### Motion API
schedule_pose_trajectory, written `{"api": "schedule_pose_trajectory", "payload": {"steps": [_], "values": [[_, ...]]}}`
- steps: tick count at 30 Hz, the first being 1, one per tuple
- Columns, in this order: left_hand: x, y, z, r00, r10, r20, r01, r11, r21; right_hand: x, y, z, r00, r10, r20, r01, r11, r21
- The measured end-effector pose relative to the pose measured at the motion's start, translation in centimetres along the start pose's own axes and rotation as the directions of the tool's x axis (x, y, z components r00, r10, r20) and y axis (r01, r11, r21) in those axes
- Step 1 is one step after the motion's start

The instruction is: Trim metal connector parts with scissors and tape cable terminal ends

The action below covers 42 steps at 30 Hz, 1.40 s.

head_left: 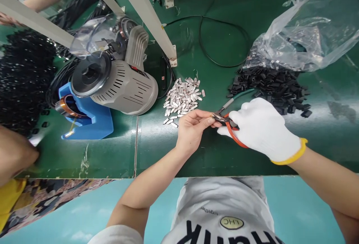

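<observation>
My left hand [192, 128], bare, pinches a small metal piece [216, 116] between thumb and fingertips; the fingers partly cover it. Around a pair of pliers with orange-red handles [235, 135] closes my right hand [259, 130], in a white glove with a yellow cuff. The pliers' jaws meet the small piece at my left fingertips. A thin green piece with a grey section [230, 102] runs just beyond the pliers; I cannot tell what it is. Beyond my left hand lies a pile of small silver metal connectors [183, 96]. Black plastic housings [280, 90] are heaped beyond my right hand.
A clear plastic bag [311, 31] lies behind the black heap. On the left stand a grey machine [126, 87] and a blue tape dispenser [101, 124]. Metal posts [148, 12] and a looped black cable [204, 49] are behind. Another person's arm [14, 154] is at far left.
</observation>
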<state>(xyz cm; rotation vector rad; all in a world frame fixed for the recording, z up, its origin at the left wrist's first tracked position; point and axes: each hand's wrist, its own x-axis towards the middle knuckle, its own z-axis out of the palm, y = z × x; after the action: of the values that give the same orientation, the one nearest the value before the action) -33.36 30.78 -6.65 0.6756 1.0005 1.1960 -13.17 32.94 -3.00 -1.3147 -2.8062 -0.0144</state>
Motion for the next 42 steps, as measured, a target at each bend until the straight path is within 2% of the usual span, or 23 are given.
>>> {"api": "schedule_pose_trajectory", "payload": {"steps": [7, 11, 17, 23, 28, 35, 42], "values": [[0.1, -0.1, 0.0, 1.000, -0.006, 0.009, 0.006, 1.000, -0.006, 0.0, 0.0, 0.5, 0.998, -0.062, 0.000, 0.062, 0.993, -0.104], [0.1, -0.1, 0.1, 1.000, 0.004, 0.022, -0.003, 1.000, -0.028, -0.1, -0.1, 1.3, 0.996, -0.047, -0.070, 0.036, 0.987, -0.153], [0.1, -0.2, 0.0, 0.999, 0.015, 0.034, -0.015, 1.000, -0.015, -0.4, -0.2, 1.5, 0.997, -0.024, -0.075, 0.012, 0.988, -0.157], [0.1, -0.2, 0.0, 1.000, 0.013, 0.026, -0.013, 1.000, 0.009, -0.6, -0.2, 1.5, 0.999, 0.009, -0.034, -0.012, 0.996, -0.091], [0.2, -0.1, 0.0, 0.998, 0.006, 0.063, -0.005, 1.000, -0.014, -0.7, 0.2, 1.4, 1.000, 0.013, 0.011, -0.013, 1.000, -0.025], [0.2, 0.1, -0.1, 0.995, -0.028, 0.095, 0.028, 1.000, 0.003, -0.8, 0.5, 1.5, 0.999, -0.003, 0.041, -0.003, 0.990, 0.142], [0.1, 0.5, -0.2, 0.996, 0.021, 0.089, -0.022, 1.000, 0.013, -0.5, 0.2, 0.7, 1.000, 0.004, -0.004, -0.004, 0.996, 0.089]]}}
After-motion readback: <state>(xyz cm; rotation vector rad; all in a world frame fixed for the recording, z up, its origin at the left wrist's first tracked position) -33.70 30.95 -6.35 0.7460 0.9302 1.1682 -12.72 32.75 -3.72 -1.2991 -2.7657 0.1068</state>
